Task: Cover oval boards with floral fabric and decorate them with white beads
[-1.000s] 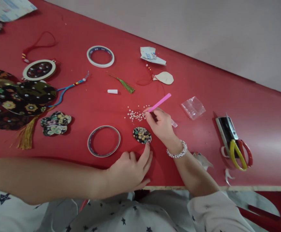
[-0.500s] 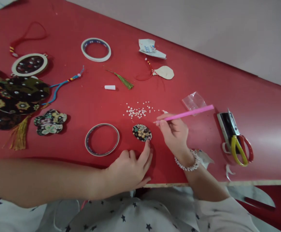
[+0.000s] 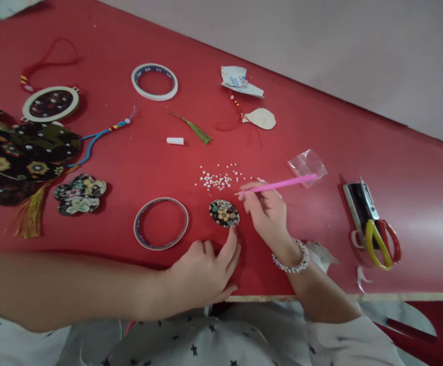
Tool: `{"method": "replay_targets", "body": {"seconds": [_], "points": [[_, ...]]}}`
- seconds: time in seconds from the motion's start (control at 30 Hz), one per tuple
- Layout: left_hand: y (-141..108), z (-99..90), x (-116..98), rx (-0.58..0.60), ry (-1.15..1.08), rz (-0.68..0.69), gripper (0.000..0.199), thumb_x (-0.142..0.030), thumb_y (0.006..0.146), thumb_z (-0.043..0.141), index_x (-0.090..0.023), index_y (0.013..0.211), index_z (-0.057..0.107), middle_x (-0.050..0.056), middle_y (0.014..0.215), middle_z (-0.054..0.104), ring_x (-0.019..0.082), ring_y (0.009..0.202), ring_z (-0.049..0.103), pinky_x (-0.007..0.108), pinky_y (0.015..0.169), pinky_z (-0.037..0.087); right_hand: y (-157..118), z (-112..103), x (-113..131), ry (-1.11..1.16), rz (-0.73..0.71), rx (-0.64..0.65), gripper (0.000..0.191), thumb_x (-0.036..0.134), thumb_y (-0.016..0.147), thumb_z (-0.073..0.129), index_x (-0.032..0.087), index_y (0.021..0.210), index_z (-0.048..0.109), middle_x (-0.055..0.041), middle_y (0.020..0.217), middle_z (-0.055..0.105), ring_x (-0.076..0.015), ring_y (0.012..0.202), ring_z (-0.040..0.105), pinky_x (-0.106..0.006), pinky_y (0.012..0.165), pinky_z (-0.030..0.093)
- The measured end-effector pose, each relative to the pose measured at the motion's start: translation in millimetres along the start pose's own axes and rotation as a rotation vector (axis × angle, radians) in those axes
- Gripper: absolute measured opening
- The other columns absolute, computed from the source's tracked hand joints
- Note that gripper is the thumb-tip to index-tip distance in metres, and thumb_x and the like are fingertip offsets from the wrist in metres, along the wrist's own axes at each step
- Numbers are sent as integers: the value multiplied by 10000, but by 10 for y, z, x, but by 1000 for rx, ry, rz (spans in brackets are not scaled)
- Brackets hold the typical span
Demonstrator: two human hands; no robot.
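Pink stick held beside scattered beads on a red worktable

The right hand, with a white beaded bracelet at its wrist, pinches a pink stick in a narrow grip between thumb and fingers; the stick's tip sits at frame centre, just beside the beads and near an oval floral fabric patch; the left hand, fingers loosely spread, rests at lower centre, one fingertip touching the patch's lower edge; a small white sliver shows behind the right fingers, mostly hidden and hard to make out; a tape ring lies left of the patch, a second higher up; at frame right, yellow-and-red-handled scissors lie on a dark object that cannot be identified; a clear plastic bag lies above the stick; large floral fabric is cut off at the left edge; a pale blade-like shape, cut off at lower right, is unclear
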State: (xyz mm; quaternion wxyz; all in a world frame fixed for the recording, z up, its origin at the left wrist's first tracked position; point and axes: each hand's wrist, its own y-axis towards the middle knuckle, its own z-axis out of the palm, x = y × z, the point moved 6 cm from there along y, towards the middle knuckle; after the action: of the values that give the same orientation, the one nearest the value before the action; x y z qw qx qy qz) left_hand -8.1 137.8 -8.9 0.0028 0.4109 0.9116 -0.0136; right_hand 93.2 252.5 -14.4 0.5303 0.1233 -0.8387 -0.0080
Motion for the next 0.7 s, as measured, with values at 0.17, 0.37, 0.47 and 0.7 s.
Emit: {"method": "replay_targets", "body": {"seconds": [0.17,0.37,0.47,0.7], "points": [[6,1,6,3,-3,5,612,-473,915,231,-70,1328,433,261,1380,402,192,559,586,320,439,347,287,79,37,-158,-81,-40,177,317,911,434,193,954,552,2,723,630,-91,590,581,-220,548,463],[-1,-10,-1,-6,-8,-5,603,-463,923,222,-69,1329,433,265,1384,392,187,564,586,319,449,344,352,201,119,-317,-205,67,124,240,904,436,192,895,551,-7,714,634,-117,642,617,-241,608,482],[-4,-9,-6,-10,-8,-11,605,-464,920,227,-68,1329,431,266,1385,391,187,558,581,321,445,338,337,216,120,-334,-218,83,119,222,902,435,192,894,550,-9,712,637,-120,634,618,-243,608,484],[-1,-5,1,-19,-11,-10,607,-476,914,241,-72,1321,441,260,1375,411,179,557,574,313,440,323,346,251,115,-362,-261,92,124,229,903,432,196,894,552,-17,713,642,-134,644,628,-259,614,493]]}}
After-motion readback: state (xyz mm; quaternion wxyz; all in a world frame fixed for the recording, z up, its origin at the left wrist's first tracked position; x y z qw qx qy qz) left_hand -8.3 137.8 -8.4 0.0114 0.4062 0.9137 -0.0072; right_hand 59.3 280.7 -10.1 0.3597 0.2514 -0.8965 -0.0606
